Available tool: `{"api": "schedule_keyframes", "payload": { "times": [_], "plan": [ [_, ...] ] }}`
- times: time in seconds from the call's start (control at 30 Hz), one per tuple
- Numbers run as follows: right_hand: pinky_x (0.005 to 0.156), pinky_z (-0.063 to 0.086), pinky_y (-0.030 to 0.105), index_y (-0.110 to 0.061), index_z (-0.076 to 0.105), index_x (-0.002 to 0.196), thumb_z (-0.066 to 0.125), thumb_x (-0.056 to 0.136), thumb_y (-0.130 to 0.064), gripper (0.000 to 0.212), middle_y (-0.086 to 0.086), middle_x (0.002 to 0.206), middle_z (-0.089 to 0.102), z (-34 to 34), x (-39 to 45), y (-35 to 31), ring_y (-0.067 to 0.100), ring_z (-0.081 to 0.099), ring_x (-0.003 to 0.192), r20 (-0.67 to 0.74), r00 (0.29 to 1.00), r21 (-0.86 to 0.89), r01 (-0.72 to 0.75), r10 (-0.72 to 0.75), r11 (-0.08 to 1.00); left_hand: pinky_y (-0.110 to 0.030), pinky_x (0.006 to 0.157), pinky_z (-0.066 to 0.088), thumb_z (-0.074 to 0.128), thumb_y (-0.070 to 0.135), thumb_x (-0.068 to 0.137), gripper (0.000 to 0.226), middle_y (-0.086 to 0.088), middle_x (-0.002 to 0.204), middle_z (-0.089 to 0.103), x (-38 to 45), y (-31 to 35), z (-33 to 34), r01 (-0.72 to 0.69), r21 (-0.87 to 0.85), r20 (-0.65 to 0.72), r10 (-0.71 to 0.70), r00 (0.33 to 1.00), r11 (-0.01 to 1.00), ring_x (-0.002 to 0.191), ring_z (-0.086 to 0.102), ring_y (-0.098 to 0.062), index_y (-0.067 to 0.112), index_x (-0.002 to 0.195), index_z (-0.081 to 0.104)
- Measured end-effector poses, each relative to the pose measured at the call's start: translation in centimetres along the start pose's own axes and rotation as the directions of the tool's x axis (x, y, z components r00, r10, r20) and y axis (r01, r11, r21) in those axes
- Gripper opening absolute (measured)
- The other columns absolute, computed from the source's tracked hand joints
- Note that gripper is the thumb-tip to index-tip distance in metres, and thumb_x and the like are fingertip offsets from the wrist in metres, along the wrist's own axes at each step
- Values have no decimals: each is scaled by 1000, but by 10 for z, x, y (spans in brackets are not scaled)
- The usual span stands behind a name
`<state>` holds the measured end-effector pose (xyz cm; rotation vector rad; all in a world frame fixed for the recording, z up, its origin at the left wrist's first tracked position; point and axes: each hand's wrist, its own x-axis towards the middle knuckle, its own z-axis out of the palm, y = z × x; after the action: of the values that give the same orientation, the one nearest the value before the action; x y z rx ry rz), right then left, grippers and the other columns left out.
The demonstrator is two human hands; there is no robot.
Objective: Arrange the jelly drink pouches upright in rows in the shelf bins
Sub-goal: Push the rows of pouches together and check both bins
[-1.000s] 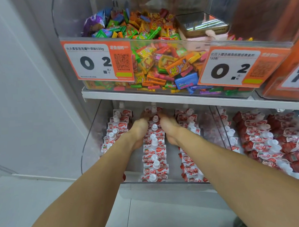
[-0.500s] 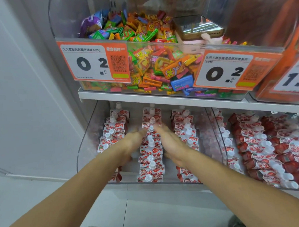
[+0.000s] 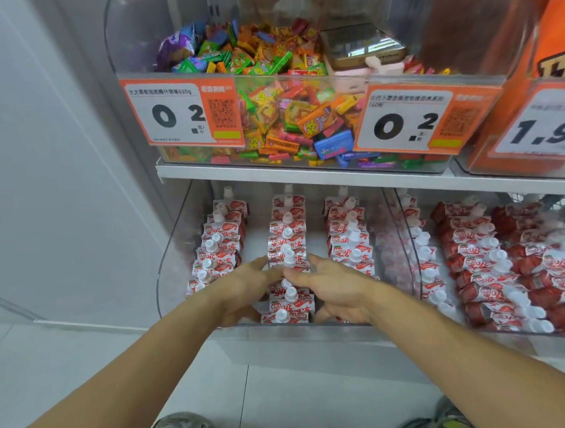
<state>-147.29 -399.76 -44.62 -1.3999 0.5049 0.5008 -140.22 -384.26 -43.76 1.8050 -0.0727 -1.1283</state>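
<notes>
A clear shelf bin (image 3: 172, 251) on the lower shelf holds three upright rows of red-and-white jelly drink pouches with white caps: a left row (image 3: 216, 242), a middle row (image 3: 286, 226) and a right row (image 3: 348, 230). My left hand (image 3: 242, 288) presses against the left side of the middle row near its front. On the row's right side my right hand (image 3: 334, 284) does the same. Both hands have spread fingers and squeeze the row between them, thumbs meeting over a pouch cap (image 3: 289, 262). The front of the right row is hidden behind my right hand.
A neighbouring bin (image 3: 419, 334) to the right holds more pouches, partly leaning. The shelf above (image 3: 305, 177) carries a bin of mixed candy (image 3: 280, 117) with orange price tags. A white wall stands at the left. My shoes show on the tiled floor below.
Both hands slid from the back of the middle row toward its front, staying on either side of it. The camera view tilted downward slightly.
</notes>
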Motion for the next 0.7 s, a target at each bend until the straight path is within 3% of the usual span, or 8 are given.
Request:
{"api": "schedule_keyframes", "payload": {
  "times": [0.1,0.23,0.3,0.37,0.4,0.53,0.6,0.7],
  "plan": [
    [108,32,70,-35,29,151,74,82,-43,83,-1,153,44,7,-4,-1,27,39,142,8,1000,33,-24,24,999,-44,97,42,55,38,96,53,1,144,46,-2,2,1,13,2,14,-13,1000,1000,133,44,-29,38,145,34],
    [109,37,62,-31,20,154,70,87,-40,85,-1,152,45,10,-5,-2,27,43,139,-20,999,57,-44,46,997,-53,100,46,58,35,95,57,-6,145,47,-3,6,6,19,-1,-27,-19,999,1000,127,50,-31,31,146,33],
    [109,42,53,-20,22,154,67,84,-55,90,1,153,42,12,-9,-2,27,44,138,-90,994,-100,-67,58,993,-45,92,51,54,34,97,51,-3,139,51,-9,8,8,30,48,-76,-26,997,998,118,55,-26,25,144,36],
    [100,49,42,-11,48,124,59,85,-66,68,3,129,56,10,-13,-1,25,54,122,-184,983,-365,-82,14,927,-42,86,55,54,40,95,41,-4,122,58,-11,6,7,70,203,-156,-39,987,977,102,60,-24,12,125,49],
    [99,49,39,-14,51,108,57,88,-64,54,3,117,57,8,-13,1,25,56,118,-195,981,-420,-77,-7,904,-43,88,55,55,43,93,43,-8,113,61,-12,5,4,85,244,-169,-44,985,966,97,61,-25,8,117,53],
    [105,49,45,-5,60,116,66,86,-51,55,9,123,63,7,-8,4,26,58,122,-131,991,-261,-74,40,963,-38,83,58,54,34,97,33,-13,91,70,-15,4,2,76,145,-101,-61,993,986,82,67,-24,3,103,61],
    [102,50,46,-10,63,102,67,81,-55,49,11,121,66,7,-6,6,25,61,116,-137,990,-279,-70,32,958,-31,69,56,50,29,100,28,-10,82,70,-18,6,5,66,130,-99,-53,994,989,72,66,-20,3,98,61],
    [102,51,47,-16,59,89,64,88,-52,36,6,110,65,11,-7,6,23,61,112,-160,987,-331,-65,12,942,-30,66,53,49,28,100,27,-8,76,65,-17,5,5,57,150,-97,-43,994,987,67,62,-19,4,93,60]
  ]
}}
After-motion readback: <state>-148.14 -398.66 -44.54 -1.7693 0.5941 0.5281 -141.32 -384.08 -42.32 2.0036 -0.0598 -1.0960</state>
